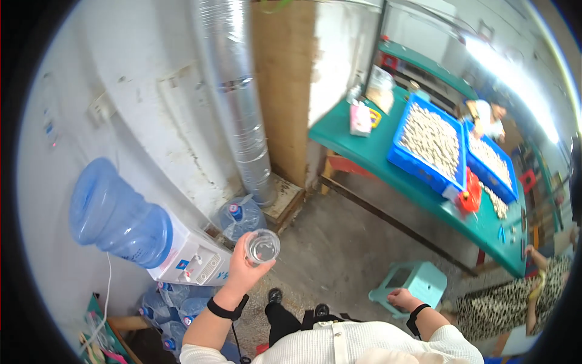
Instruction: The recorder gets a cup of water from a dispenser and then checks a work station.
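Observation:
My left hand (pixel 247 265) is wrapped round a clear plastic cup (pixel 263 246), and I look down into its round opening. Beside that hand stands a white water dispenser (pixel 193 258) with a large blue water bottle (pixel 121 212) upturned on it. The cup is apart from the dispenser's taps. Over by my right side, my right hand (pixel 403 298) hangs with loosely curled fingers, and nothing shows in them. A pale green plastic stool (pixel 418 282) is just beyond it. Both my wrists wear black straps.
A green table (pixel 370 158) holds blue trays (pixel 429 142) of small pale pieces and a red bag (pixel 470 193). Spare water bottles (pixel 242 218) stand by a silver duct (pixel 236 91). One person (pixel 487 119) is behind the trays; another in a patterned garment (pixel 503 301) is at right.

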Tool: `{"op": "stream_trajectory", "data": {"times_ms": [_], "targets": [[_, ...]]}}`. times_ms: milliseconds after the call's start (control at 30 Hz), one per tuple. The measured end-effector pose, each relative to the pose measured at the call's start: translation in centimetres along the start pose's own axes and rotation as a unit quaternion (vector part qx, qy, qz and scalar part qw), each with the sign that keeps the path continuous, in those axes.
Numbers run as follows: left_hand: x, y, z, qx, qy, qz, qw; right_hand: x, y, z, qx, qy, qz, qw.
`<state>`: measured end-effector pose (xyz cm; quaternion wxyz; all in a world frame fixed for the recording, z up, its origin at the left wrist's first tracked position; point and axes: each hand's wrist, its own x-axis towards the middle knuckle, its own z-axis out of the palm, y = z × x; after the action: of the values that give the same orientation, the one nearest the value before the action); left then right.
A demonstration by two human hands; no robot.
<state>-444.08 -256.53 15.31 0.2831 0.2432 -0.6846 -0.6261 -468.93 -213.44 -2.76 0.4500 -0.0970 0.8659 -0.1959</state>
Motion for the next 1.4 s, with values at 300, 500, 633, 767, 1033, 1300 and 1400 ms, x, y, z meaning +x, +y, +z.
{"op": "stream_trajectory", "data": {"times_ms": [300,500,633,767,1033,1300,1400], "targets": [[6.5,10.7,11.0,-0.009,-0.333,-0.003,0.943,-10.3,10.1,5.0,0.267,0.175,0.166,0.933],[8.2,13.1,17.7,0.009,-0.502,0.026,0.865,-16.9,12.0,14.4,0.324,0.181,0.276,0.887],[8.1,13.6,21.4,-0.004,-0.585,0.079,0.807,-20.7,10.2,19.7,0.372,0.221,0.337,0.836],[7.0,13.3,24.3,-0.037,-0.628,0.124,0.768,-22.0,11.7,26.6,0.427,0.226,0.322,0.814],[4.5,11.7,25.0,-0.06,-0.602,0.072,0.793,-22.3,9.3,21.5,0.42,0.176,0.298,0.839],[2.0,10.4,22.9,-0.051,-0.498,0.03,0.865,-19.0,15.0,10.9,0.336,0.195,0.202,0.899],[1.6,10.7,21.8,-0.041,-0.462,0.035,0.885,-16.8,18.1,8.5,0.333,0.207,0.168,0.904]]}}
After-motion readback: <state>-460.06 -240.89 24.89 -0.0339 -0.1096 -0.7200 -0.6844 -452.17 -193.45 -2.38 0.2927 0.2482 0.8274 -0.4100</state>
